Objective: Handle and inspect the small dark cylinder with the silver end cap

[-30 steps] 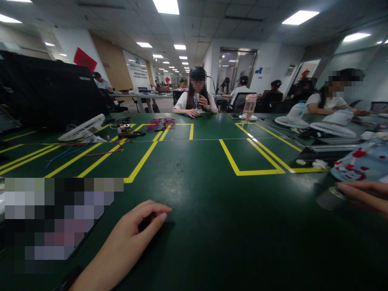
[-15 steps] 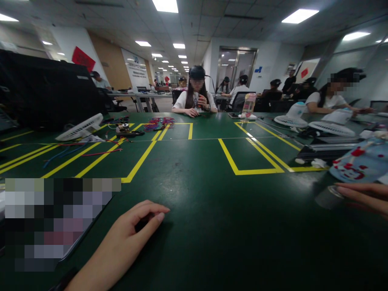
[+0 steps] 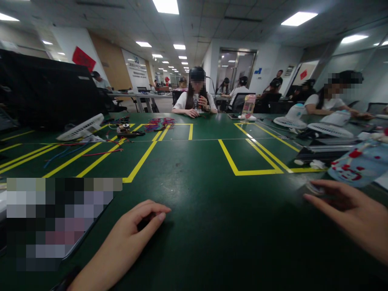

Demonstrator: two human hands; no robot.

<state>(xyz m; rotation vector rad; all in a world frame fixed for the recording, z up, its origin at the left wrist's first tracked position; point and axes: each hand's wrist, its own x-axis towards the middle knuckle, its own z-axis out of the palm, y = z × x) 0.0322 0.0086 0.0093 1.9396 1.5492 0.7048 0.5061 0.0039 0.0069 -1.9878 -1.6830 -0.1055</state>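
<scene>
My left hand [image 3: 138, 226] rests on the green table [image 3: 194, 238], fingers curled and the thumb tip close against the index finger. Nothing shows between them. At the right, my right hand [image 3: 348, 214] holds a small grey metal cylinder [image 3: 313, 189] between thumb and fingers, just above the tabletop. The cylinder is smeared by motion, and its far end fades into the dark table. Behind that hand stands a light blue bag or cover with red figures [image 3: 357, 161].
A blurred-out flat device [image 3: 60, 222] lies left of my left hand. Farther back are a white fan part [image 3: 80, 128], tangled wires [image 3: 159, 124], yellow tape lines [image 3: 142, 159], a clear bottle [image 3: 249, 108] and white fans [image 3: 330, 127]. Across the table sits a person [image 3: 195, 99].
My right hand has moved left into view with the grey cylinder, which has shifted left and slightly up and tilted. My left hand stays in place.
</scene>
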